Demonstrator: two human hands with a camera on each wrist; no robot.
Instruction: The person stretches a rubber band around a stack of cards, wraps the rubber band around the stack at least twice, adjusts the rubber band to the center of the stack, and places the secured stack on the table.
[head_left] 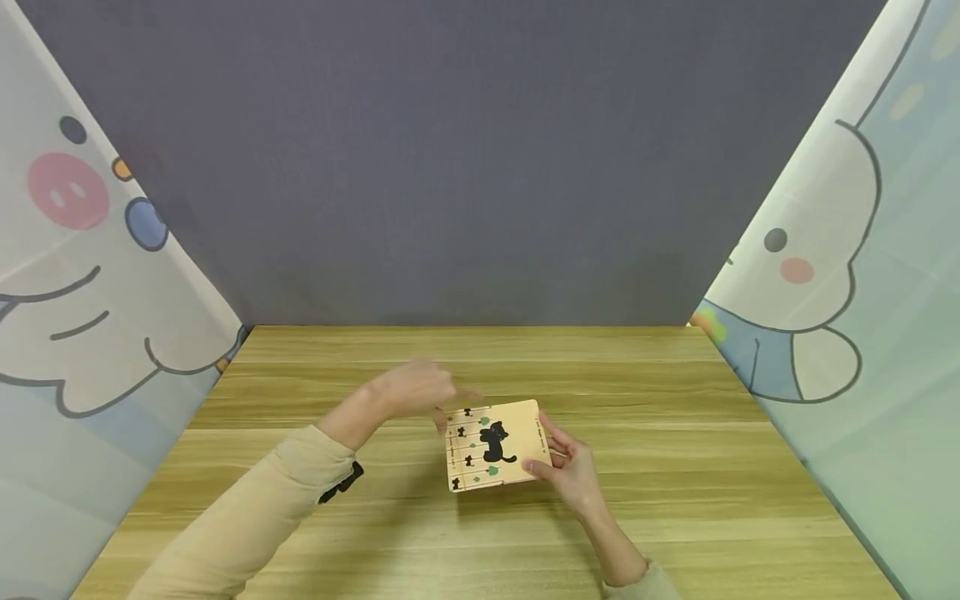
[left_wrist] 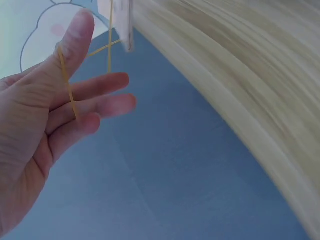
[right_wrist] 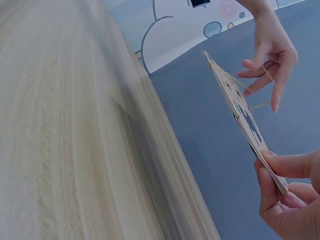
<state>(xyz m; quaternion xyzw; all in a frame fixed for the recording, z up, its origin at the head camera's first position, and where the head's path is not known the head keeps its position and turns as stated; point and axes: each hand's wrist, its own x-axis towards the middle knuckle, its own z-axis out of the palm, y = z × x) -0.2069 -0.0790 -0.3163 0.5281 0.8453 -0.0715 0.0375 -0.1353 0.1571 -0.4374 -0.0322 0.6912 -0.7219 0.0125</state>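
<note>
A cream, thin rectangular card [head_left: 523,422] printed with a black cat, small black figures and green shapes is held above the table. In the right wrist view its edge looks layered, like a thin stack. My right hand [head_left: 576,477] pinches its right end, thumb on top and fingers beneath. My left hand [head_left: 412,390] is off the card's upper left corner, with a thin yellow rubber band [left_wrist: 68,82] looped over its spread thumb and fingers. The band runs stretched to the card's left end. Some left fingers are bent in the left wrist view.
Beneath the hands lies a wood-grain table [head_left: 660,400]. A dark grey panel [head_left: 480,167] rises at its back edge, and pale cartoon-print curtains [head_left: 795,192] hang on both sides. A black band [head_left: 341,483] is on the left sleeve.
</note>
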